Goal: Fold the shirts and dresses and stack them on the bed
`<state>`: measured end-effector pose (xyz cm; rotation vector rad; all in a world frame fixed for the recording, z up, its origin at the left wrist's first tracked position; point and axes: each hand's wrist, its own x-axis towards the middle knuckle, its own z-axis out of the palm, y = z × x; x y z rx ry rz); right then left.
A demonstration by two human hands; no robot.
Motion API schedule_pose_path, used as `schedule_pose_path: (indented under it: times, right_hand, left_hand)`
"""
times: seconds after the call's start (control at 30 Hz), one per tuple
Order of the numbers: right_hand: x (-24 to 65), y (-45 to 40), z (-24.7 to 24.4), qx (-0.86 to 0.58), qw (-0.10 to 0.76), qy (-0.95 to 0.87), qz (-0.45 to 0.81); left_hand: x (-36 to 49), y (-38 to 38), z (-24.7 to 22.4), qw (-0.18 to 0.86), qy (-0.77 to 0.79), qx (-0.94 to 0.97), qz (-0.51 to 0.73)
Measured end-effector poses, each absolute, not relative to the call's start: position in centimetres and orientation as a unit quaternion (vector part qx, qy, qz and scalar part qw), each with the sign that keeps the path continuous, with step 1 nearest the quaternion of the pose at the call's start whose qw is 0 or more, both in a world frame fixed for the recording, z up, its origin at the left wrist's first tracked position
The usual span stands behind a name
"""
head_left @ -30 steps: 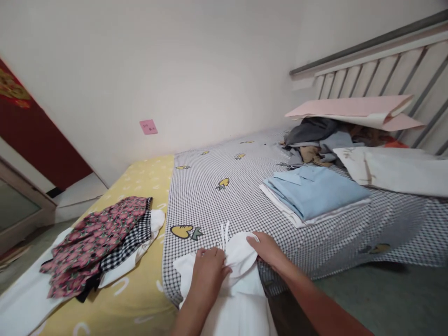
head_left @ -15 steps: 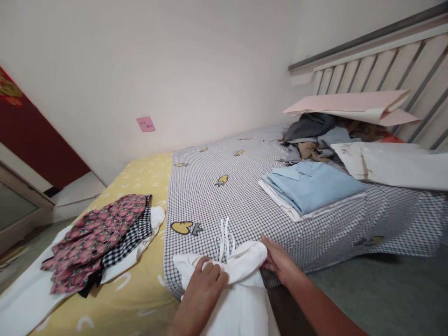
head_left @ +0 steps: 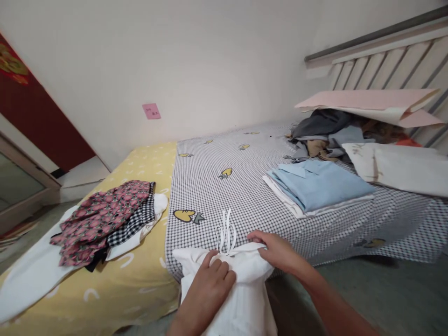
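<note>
A white cloth garment (head_left: 227,298) hangs over the near bed edge, with white drawstring cords (head_left: 226,233) looped at its top. My left hand (head_left: 210,289) presses on the gathered fabric, its fingers curled over it. My right hand (head_left: 276,249) pinches the garment's upper right edge between fingers and thumb. The lower part of the garment runs out of view at the bottom of the picture.
A grey gingham sheet (head_left: 217,196) and a yellow mattress (head_left: 140,298) hold a floral and checked clothing pile, folded blue cloth, a white pillow, and a heap under pink paper. A metal bed rail stands at right; the floor lies to the right.
The rounded fold of the white garment has flattened, and the cords stand more exposed. My right hand has moved slightly left along the top edge. The view has shifted slightly.
</note>
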<state>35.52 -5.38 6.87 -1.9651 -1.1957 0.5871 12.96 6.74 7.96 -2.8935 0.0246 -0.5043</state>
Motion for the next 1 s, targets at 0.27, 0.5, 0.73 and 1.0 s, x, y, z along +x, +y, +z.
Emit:
schedule_pose_path:
  times: [0.27, 0.5, 0.73, 1.0]
  right_hand:
    - [34.6, -3.3, 3.3, -0.673, 0.592, -0.224, 0.383]
    - [33.5, -2.9, 0.9, -0.596, 0.648, -0.11, 0.462]
    - [34.8, -3.5, 0.8, -0.641, 0.663, -0.127, 0.364]
    - [35.8, -6.8, 5.6, -0.607, 0.602, -0.409, 0.318]
  left_hand:
    - [12.3, 6.4, 7.5, 0.101, 0.002, -0.977, -0.189]
    - [12.5, 6.1, 7.9, 0.094, 0.013, -0.963, -0.251]
    - [12.6, 5.7, 8.2, 0.097, 0.025, -0.951, -0.292]
    - [12.6, 5.4, 8.8, 0.092, -0.01, -0.96, -0.265]
